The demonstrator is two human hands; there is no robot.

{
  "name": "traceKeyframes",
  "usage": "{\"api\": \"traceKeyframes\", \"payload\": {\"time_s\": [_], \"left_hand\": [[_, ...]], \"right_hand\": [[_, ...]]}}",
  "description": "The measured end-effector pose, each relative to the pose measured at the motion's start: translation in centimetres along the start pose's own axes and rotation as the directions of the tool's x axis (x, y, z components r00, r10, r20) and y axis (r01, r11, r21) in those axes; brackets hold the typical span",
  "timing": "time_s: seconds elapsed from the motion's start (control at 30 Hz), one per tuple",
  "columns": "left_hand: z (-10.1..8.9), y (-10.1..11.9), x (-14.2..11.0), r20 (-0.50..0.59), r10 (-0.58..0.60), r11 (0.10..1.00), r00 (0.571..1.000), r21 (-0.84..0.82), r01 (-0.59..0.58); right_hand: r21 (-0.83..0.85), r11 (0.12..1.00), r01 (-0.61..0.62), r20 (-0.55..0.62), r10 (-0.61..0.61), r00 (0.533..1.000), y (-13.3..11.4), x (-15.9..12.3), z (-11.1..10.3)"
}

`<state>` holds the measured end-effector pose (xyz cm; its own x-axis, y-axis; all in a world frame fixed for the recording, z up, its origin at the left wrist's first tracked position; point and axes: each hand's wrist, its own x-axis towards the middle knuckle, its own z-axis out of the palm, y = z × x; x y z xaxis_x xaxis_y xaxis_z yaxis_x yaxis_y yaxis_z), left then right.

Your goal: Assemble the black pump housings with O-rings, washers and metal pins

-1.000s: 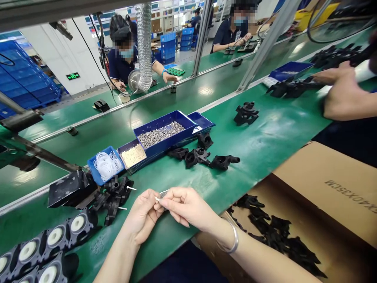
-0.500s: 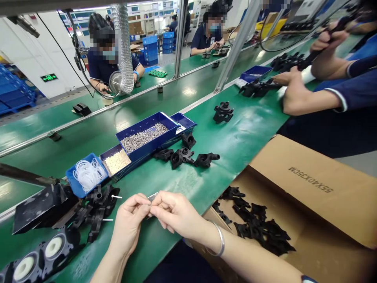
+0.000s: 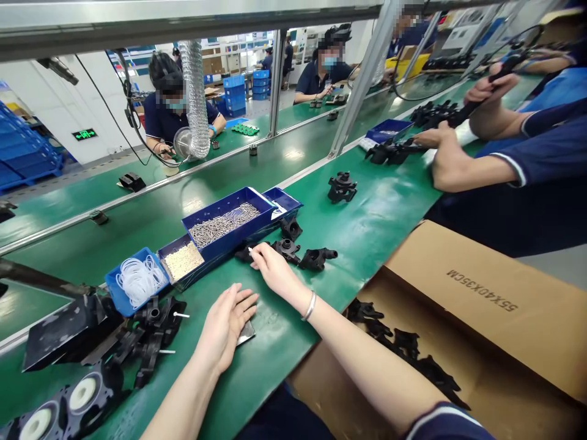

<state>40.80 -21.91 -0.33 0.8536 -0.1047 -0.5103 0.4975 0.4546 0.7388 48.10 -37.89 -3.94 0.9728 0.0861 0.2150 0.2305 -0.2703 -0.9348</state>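
Observation:
My right hand is closed in a pinch, with the white end of a small pin poking out at the fingertips. It is beside the black plastic parts on the green bench. My left hand is open, palm turned to the right and fingers stretched out. A small flat metal plate lies under its fingers, partly hidden. Left of that hand sit more black parts, with two thin white-headed pins sticking out.
Blue bins hold metal pins, small cream-coloured pieces and white rings. An open carton with black parts stands right of the bench edge. A co-worker's hands work at the upper right. Metal posts rise behind.
My hands have come apart. The right hand has moved forward to the black parts with the small pin, while the left has opened. The view has tilted up slightly.

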Motion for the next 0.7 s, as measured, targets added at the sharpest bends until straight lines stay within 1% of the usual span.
{"api": "traceKeyframes", "payload": {"time_s": [0.03,0.07,0.1,0.13,0.2,0.23,0.27,0.3,0.33,0.37,0.4,0.43,0.47,0.5,0.53,0.57,0.6,0.67,0.7], "left_hand": [[-0.3,0.3,-0.2,0.001,-0.037,0.998,0.999,-0.044,0.037],[-0.7,0.7,-0.4,0.03,-0.075,0.994,0.997,-0.078,0.077],[-1.1,1.1,-0.7,0.086,-0.109,0.988,0.99,-0.099,0.117],[-1.6,1.4,-1.0,0.166,-0.145,0.981,0.975,-0.102,0.163],[-2.4,1.9,-1.4,0.341,-0.215,0.966,0.915,-0.067,0.252],[-2.7,1.9,-1.7,0.397,-0.246,0.957,0.884,-0.043,0.286],[-2.9,1.8,-1.9,0.422,-0.27,0.951,0.866,-0.027,0.309],[-3.0,1.6,-2.2,0.421,-0.281,0.947,0.862,-0.021,0.32],[-3.0,1.5,-2.5,0.4,-0.28,0.948,0.873,-0.026,0.316],[-3.0,1.3,-2.9,0.367,-0.261,0.955,0.893,-0.038,0.294],[-3.0,1.2,-3.3,0.329,-0.227,0.965,0.916,-0.05,0.257],[-2.9,1.1,-3.7,0.293,-0.182,0.977,0.939,-0.058,0.207],[-2.9,1.1,-4.0,0.26,-0.13,0.987,0.957,-0.061,0.151],[-2.9,1.2,-4.4,0.229,-0.08,0.994,0.97,-0.058,0.096],[-2.9,1.2,-4.7,0.2,-0.035,0.998,0.979,-0.05,0.046],[-3.0,1.2,-5.0,0.172,0.001,0.999,0.985,-0.041,0.006],[-3.1,1.2,-5.2,0.148,0.024,0.999,0.989,-0.031,-0.019],[-3.3,1.1,-5.4,0.101,0.05,0.999,0.994,-0.017,-0.049],[-3.4,1.0,-5.5,0.079,0.058,0.998,0.995,-0.01,-0.057]], "right_hand": [[0.006,1.0,0.011,0.023,-0.012,1.0,-0.4,-0.7,-0.1],[0.026,0.999,0.03,0.066,-0.032,0.997,-1.0,-1.6,-0.3],[0.055,0.997,0.058,0.127,-0.064,0.99,-1.7,-2.5,-0.6],[0.087,0.992,0.092,0.199,-0.107,0.974,-2.4,-3.5,-1.0],[0.139,0.977,0.16,0.351,-0.2,0.915,-3.6,-5.0,-1.6],[0.155,0.969,0.19,0.416,-0.239,0.877,-4.2,-5.6,-1.8],[0.168,0.962,0.217,0.458,-0.271,0.846,-4.7,-5.9,-1.9],[0.178,0.955,0.239,0.47,-0.296,0.831,-5.0,-6.1,-1.9],[0.181,0.949,0.256,0.443,-0.312,0.841,-5.3,-6.2,-1.9],[0.176,0.948,0.265,0.371,-0.314,0.874,-5.6,-6.2,-1.9],[0.171,0.953,0.252,0.262,-0.29,0.92,-5.7,-6.3,-1.9],[0.177,0.963,0.206,0.15,-0.233,0.961,-5.8,-6.4,-1.8],[0.202,0.971,0.13,0.067,-0.146,0.987,-5.9,-6.6,-1.7],[0.246,0.968,0.04,0.036,-0.051,0.998,-5.9,-6.9,-1.6],[0.295,0.954,-0.049,0.058,0.033,0.998,-6.0,-7.3,-1.4],[0.332,0.934,-0.131,0.123,0.095,0.988,-6.0,-7.8,-1.1],[0.352,0.915,-0.198,0.204,0.131,0.97,-6.1,-8.2,-0.7],[0.35,0.896,-0.274,0.334,0.154,0.93,-6.2,-9.2,0.2],[0.336,0.897,-0.288,0.371,0.155,0.916,-6.3,-9.6,0.7]]}}
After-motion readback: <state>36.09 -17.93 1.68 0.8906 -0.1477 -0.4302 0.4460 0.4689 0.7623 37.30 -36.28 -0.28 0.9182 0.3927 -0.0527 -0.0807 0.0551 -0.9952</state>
